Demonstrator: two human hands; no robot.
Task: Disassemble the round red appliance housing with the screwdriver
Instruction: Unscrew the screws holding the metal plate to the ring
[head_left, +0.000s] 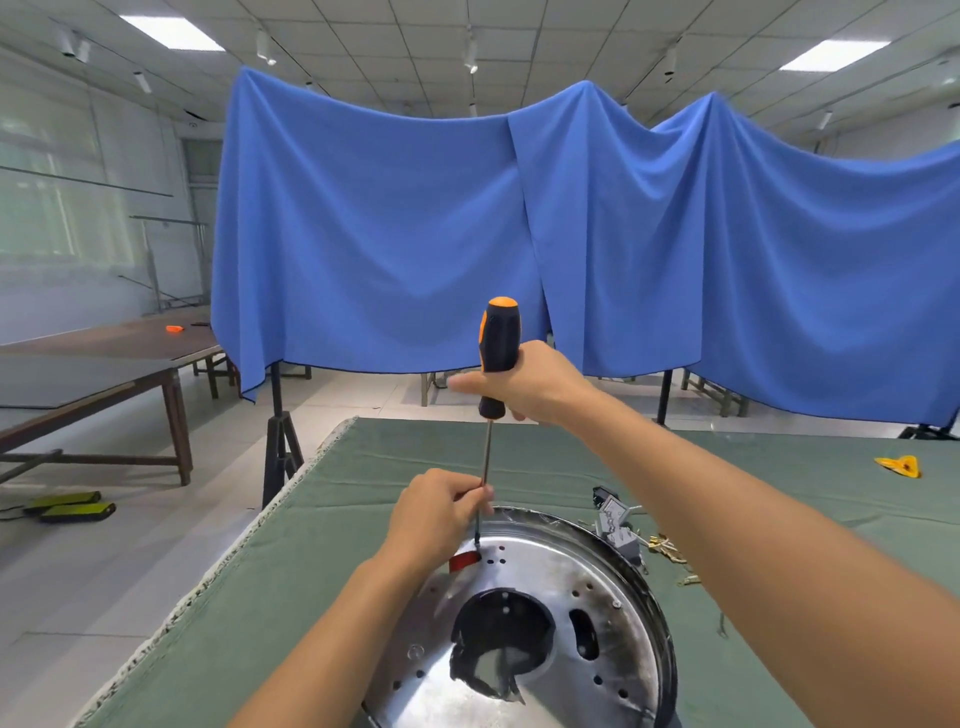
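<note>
Your right hand (524, 384) is wrapped around the lower part of the black and orange handle of the screwdriver (496, 358), fingers curled round it, with the orange cap standing clear above your grip. The tool stands nearly upright, leaning slightly, and its thin steel shaft runs down to your left hand (439, 512).

Your left hand pinches the shaft low down, just above the tip, with its fingers curled round it. The tip meets the metal plate at the far left part of the round appliance housing (550, 639), right beside a small red tab (464, 561) and a cluster of small holes. Whether the tip sits in a screw head cannot be made out.

The housing lies on the green cloth of the bench (322, 545), directly below both hands and close to you. Its shiny metal face is up, with a large dark opening in the middle and an oval slot to the right of it. Your left wrist lies over its left rim.

Just beyond the housing's right edge lie a small grey electrical part (613, 519) and some brass-coloured terminals (662, 545), touching the cloth. Well apart, near the bench's far right, is a yellow plastic piece (898, 466). Blue drapes (467, 223) hang behind the bench.
</note>
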